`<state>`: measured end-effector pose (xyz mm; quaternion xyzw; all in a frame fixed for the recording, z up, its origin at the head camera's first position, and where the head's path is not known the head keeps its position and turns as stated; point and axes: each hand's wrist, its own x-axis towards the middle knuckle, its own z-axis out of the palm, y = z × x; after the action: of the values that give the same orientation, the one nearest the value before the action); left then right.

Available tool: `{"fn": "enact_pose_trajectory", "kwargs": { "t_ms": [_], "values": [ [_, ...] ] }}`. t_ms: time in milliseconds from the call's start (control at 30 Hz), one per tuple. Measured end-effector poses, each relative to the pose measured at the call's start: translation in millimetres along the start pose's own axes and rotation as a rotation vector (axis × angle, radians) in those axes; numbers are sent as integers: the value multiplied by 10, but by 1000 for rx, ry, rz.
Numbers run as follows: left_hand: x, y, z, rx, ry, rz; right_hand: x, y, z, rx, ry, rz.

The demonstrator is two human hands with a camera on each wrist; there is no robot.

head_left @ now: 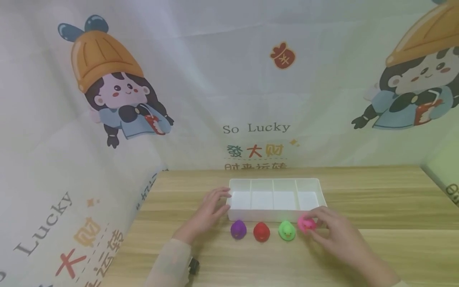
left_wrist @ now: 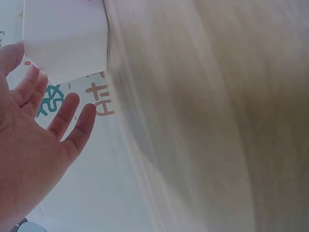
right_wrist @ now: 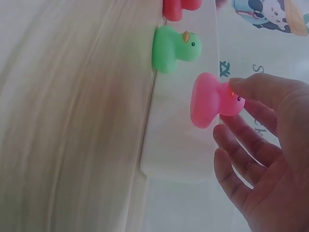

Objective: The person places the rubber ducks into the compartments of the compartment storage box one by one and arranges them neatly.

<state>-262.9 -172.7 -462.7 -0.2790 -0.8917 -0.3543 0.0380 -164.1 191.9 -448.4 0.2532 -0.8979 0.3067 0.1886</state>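
A pink rubber duck point(right_wrist: 207, 101) is pinched between the thumb and fingers of my right hand point(head_left: 337, 230); in the right wrist view it hangs above the tabletop. Behind it stands a white tray point(head_left: 265, 215) with several compartments side by side. At the tray's left end, my left hand point(head_left: 209, 208) has its fingers spread loosely at the wall and rim. Lined up before the tray's front wall are a purple duck point(head_left: 238, 230), a red duck point(head_left: 261, 232) and a green duck point(head_left: 287, 231).
The wooden table point(head_left: 244, 265) meets a printed cloth backdrop point(head_left: 201, 131) at its far edge, close behind the tray. More of this cloth hangs along the left side. A small black object point(head_left: 193, 265) shows beside the left sleeve point(head_left: 170, 259).
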Motion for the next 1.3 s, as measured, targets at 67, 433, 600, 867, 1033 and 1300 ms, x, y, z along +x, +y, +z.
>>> {"fn": "enact_pose_trajectory", "kwargs": {
  "t_ms": [67, 433, 600, 867, 1033, 1300],
  "values": [
    [-8, 2, -6, -1, -1, -4, 20, -20, 0, 5, 8, -9],
    [3, -4, 1, 1, 3, 13, 148, -175, -2, 1, 15, -22],
    [4, 1, 1, 6, 3, 0, 202, -225, 15, -2, 20, -29],
    [7, 5, -10, 27, 6, 14, 314, -301, 59, 6, 30, -75],
    [2, 10, -14, 23, 0, 9, 386, -322, 99, 20, 27, -84],
    [1, 5, -13, 7, -8, 8, 458, -322, 186, 13, 27, -88]
  ]
}}
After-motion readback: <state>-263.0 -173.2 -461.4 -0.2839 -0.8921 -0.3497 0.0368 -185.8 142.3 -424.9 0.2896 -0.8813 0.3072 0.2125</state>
